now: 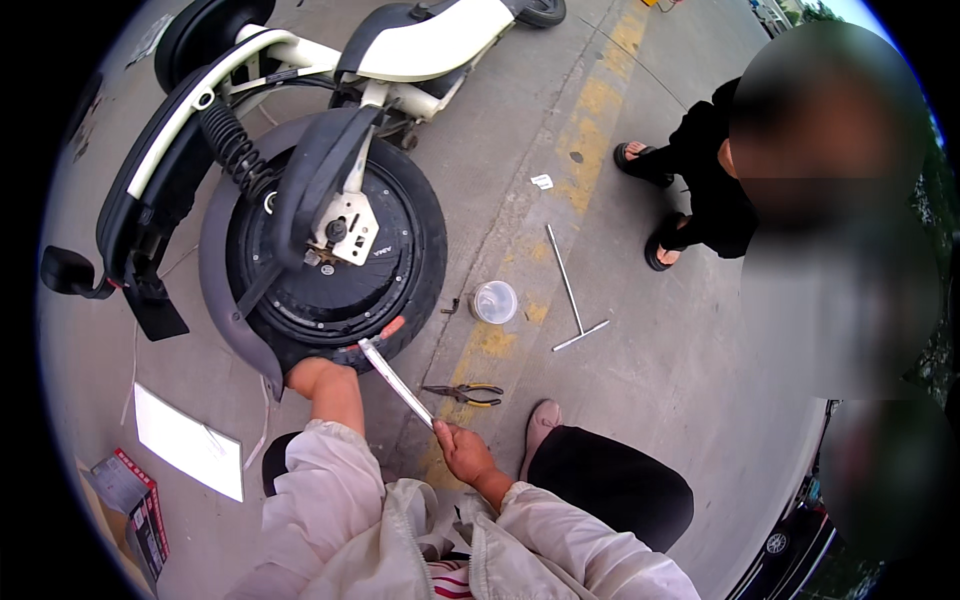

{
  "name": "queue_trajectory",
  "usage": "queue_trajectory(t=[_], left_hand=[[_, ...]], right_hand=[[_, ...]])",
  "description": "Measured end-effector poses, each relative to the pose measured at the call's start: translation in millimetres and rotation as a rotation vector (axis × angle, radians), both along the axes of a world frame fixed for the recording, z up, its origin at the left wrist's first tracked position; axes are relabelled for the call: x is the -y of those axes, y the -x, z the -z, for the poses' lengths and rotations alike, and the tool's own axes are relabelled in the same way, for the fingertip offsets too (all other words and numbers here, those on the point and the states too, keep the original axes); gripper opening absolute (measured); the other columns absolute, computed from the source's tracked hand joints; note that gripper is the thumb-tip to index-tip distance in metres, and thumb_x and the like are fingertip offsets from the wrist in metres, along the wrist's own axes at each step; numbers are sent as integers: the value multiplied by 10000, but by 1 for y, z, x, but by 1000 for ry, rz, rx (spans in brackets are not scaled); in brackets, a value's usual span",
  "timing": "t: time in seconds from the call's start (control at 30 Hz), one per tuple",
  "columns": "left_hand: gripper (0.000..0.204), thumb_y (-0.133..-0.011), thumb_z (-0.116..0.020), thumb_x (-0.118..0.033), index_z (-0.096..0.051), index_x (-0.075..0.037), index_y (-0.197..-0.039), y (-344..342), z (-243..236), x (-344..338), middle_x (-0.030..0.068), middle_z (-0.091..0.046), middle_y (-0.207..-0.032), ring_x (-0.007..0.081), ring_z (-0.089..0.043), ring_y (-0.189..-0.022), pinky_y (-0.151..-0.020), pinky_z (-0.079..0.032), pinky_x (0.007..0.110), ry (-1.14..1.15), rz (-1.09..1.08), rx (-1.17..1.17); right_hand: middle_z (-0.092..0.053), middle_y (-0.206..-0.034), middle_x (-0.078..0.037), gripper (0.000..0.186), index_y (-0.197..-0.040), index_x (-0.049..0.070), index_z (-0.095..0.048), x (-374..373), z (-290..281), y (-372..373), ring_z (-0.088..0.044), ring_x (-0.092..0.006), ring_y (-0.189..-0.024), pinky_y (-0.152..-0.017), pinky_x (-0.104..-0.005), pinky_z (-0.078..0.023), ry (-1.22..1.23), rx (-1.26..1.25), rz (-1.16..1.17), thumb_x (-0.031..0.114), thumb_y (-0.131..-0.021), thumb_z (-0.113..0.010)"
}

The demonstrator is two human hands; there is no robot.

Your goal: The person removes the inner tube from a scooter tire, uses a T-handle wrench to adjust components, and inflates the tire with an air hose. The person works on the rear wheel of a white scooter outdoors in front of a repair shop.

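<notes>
A white and grey electric scooter [425, 45] lies on its side, its wheel [340, 285] facing up in front of me. My right hand [466, 454] is closed around the near end of a long flat metal tyre lever [397, 384]. The lever's far end meets the tyre [428, 250] at the wheel's near edge. Beside that tip, an orange-red piece [391, 328] shows along the rim. Against the tyre's near side, next to the grey mudguard [222, 290], rests my left hand [318, 376]; its fingers are hidden.
Pliers [465, 394], a clear plastic tub [494, 302] and a T-handle wrench [568, 290] lie on the concrete right of the wheel. At left are a white sheet [188, 440] and a cardboard box [140, 520]. A person in black trousers [715, 185] stands at right.
</notes>
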State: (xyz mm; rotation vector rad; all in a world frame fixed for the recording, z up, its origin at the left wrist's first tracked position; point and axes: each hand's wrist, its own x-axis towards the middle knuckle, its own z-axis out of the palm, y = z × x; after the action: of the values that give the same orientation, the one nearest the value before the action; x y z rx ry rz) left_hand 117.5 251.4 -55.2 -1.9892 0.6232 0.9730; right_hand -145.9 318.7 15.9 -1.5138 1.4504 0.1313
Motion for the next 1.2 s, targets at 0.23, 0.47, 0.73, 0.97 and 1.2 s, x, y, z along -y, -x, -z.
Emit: queue_trajectory(t=[0.23, 0.47, 0.73, 0.97, 1.2], left_hand=[[409, -903, -395, -240, -557, -103, -1253, -24, -34, -18, 57, -528, -1321, 191, -541, -1167, -962, -439, 342, -1533, 2358, -84], [404, -934, -303, -200, -556, -64, -1218, 14, -64, -14, 121, -553, -1263, 314, -553, -1124, -961, -454, 505, -2073, 2712, 250], [385, -913, -331, -164, -556, -49, -1204, 17, -70, -22, 112, -579, -1223, 296, -587, -1073, -921, -490, 455, -2231, 2709, 283], [397, -936, -324, -254, -527, -69, -1223, 29, -66, -19, 69, -549, -1266, 244, -553, -1127, -945, -466, 432, -2168, 2665, 368], [458, -966, -334, -359, -442, -40, -1276, 20, -53, -53, 79, -486, -1299, 239, -465, -1210, -1017, -376, 429, -1993, 2615, 392]], right_hand=[[-642, -853, -221, 582, -905, 53, -659, 93, -27, 90, -601, -395, -846, -764, -450, -470, -77, -73, -487, 525, -946, -320], [-613, -1016, -165, 413, -1045, 110, -640, 151, 10, 252, -571, -335, -980, -830, -435, -450, 221, -531, -529, 461, -894, -484], [-498, -1232, -312, 951, -1420, 24, -235, 41, -27, 329, -515, -427, -1134, -957, -461, -420, -504, -686, 250, 546, -747, -657], [-591, -1185, -195, 639, -1227, 33, -551, 55, -33, 345, -558, -339, -1112, -948, -396, -442, -284, -611, -162, 469, -767, -635], [-653, -986, -197, 543, -1215, 70, -551, 226, -96, 235, -625, -358, -919, -802, -416, -503, 254, -513, -460, 327, -759, -696]])
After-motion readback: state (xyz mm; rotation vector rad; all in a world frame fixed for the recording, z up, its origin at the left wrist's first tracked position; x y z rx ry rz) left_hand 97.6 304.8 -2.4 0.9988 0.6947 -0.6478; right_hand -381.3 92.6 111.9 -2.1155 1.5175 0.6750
